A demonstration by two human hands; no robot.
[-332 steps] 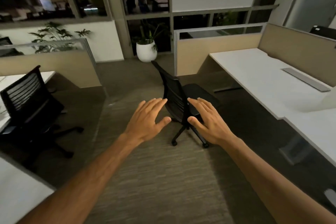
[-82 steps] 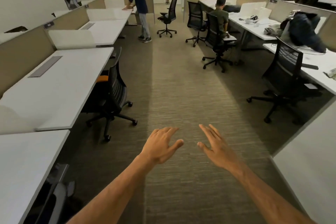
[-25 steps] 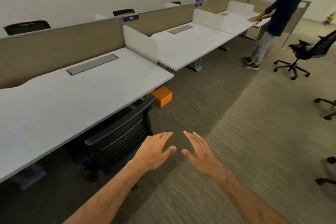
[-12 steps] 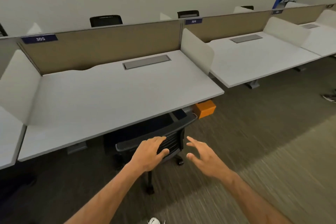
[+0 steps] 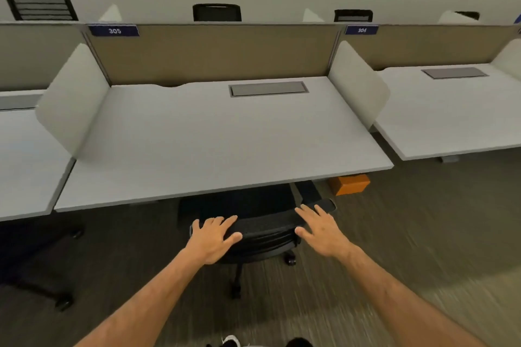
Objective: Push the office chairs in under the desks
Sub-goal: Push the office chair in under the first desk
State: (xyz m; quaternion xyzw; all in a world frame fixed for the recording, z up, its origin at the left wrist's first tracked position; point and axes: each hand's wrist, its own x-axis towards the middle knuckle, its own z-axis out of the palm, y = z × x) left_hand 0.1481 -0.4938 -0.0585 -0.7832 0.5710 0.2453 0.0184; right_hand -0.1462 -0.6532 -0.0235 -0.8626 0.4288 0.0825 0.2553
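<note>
A: Standing here at six o'clock of the desk, tell me why both hands sit on the backrest like that.

B: Because that top rail is the widest thing to push on. The left hand lies flat on the rail's left end, fingers straight and spread, thumb lying along the rail. The right hand rests on the right end, also with fingers straight and apart. Neither has a grip clamped round anything; they press, they don't pinch.

A: And the chair itself?

B: At the six o'clock edge of the desk, a little right of centre. Its seat already runs under the front edge; the backrest and the wheels still stand out on the carpet.

A: So partly in?

B: I'd judge so. One hand at each end keeps it from swivelling as it rolls, which I think is why they sit wide apart.

A: Anything in the way?

B: An orange box on the floor at about two o'clock from the chair, under the desk's right corner. It looks clear of the chair's path, though a wheel veering that way might catch it. The armrest just past the right hand's fingertips seems near the desk edge too; I can't tell if it fits beneath.

A: The label?

B: The sign at eleven o'clock reads 305.
</note>
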